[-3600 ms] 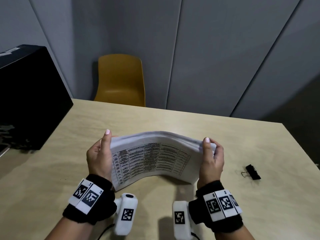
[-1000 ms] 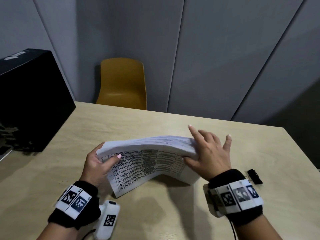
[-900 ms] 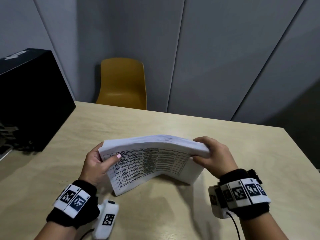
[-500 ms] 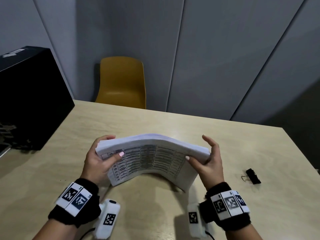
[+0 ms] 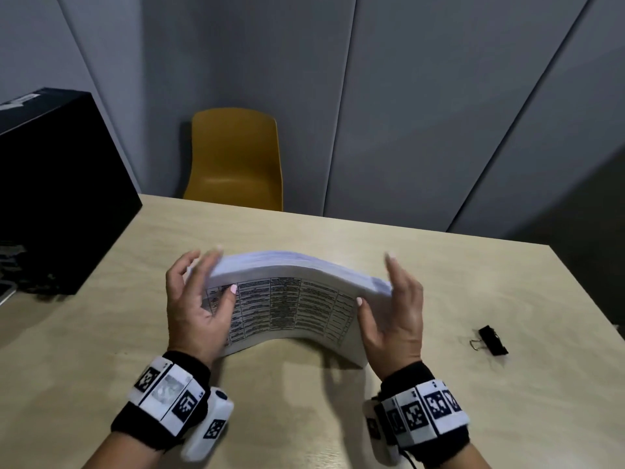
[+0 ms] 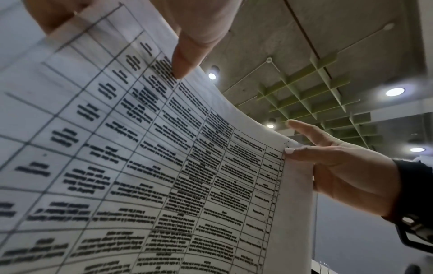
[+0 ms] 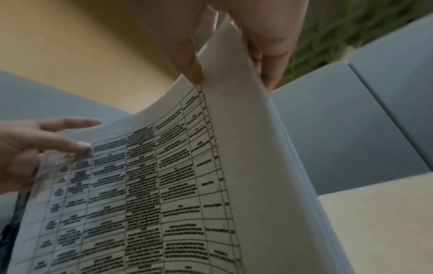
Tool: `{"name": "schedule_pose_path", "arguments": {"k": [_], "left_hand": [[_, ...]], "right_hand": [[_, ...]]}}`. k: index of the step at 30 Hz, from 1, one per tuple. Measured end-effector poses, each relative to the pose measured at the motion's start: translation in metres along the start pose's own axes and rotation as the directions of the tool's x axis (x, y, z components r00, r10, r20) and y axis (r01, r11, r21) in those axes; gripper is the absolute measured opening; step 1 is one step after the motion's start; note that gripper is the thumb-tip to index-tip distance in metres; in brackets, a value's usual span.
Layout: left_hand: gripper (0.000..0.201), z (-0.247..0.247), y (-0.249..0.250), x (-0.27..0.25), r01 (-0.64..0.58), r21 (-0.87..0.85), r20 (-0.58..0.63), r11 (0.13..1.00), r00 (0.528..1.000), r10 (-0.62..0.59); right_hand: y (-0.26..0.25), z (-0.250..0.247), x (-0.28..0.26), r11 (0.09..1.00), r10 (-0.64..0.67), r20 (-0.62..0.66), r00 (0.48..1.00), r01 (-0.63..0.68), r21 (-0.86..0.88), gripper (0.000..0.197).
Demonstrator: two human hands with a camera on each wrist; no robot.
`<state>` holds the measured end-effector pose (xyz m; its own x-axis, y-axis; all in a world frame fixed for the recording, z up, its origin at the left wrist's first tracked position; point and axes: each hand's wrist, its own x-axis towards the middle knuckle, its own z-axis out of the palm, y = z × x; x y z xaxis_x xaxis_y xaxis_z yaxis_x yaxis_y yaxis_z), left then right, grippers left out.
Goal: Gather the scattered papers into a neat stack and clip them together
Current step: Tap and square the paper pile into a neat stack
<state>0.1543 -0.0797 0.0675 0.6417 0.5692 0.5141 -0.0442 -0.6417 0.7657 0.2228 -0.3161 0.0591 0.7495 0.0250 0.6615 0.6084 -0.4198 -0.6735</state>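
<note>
Black wristbands (image 5: 162, 411) with square-code tags

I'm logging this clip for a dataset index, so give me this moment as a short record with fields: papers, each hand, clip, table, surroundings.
papers: paper stack, stood on its long edge on the table, bowed, printed grid facing the person
left hand: left hand at the stack's left end, thumb on the printed face, fingers straight
right hand: right hand at the right end, fingers straight
clip: black binder clip lies on the table, right of the right hand, untouched
table: light wooden table
surroundings: yellow chair beyond the far edge; black box at left
</note>
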Motion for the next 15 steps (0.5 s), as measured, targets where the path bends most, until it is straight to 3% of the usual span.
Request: {"name": "schedule_pose_path", "arguments": {"k": [3, 13, 15], "left_hand": [[0.043, 0.0001, -0.0025, -0.0031, -0.005, 0.011, 0.038, 1.000, 0.999, 0.004], [0.054, -0.0068, 0.0019, -0.0028, -0.017, 0.002, 0.098, 1.000, 0.995, 0.016], [0.047, -0.0070, 0.0030, -0.0039, -0.023, 0.001, 0.101, 1.000, 0.995, 0.022]], "right_hand": [[-0.0070, 0.0005, 0.0003, 0.999, 0.007, 0.057, 0.998, -0.004, -0.055, 0.039], [-0.0047, 0.0002, -0.0007, 0.998, 0.007, 0.103, 0.995, 0.000, -0.070, 0.049], [-0.0027, 0.0007, -0.0008, 0.998, 0.029, 0.107, 0.994, -0.023, -0.050, 0.051]]}}
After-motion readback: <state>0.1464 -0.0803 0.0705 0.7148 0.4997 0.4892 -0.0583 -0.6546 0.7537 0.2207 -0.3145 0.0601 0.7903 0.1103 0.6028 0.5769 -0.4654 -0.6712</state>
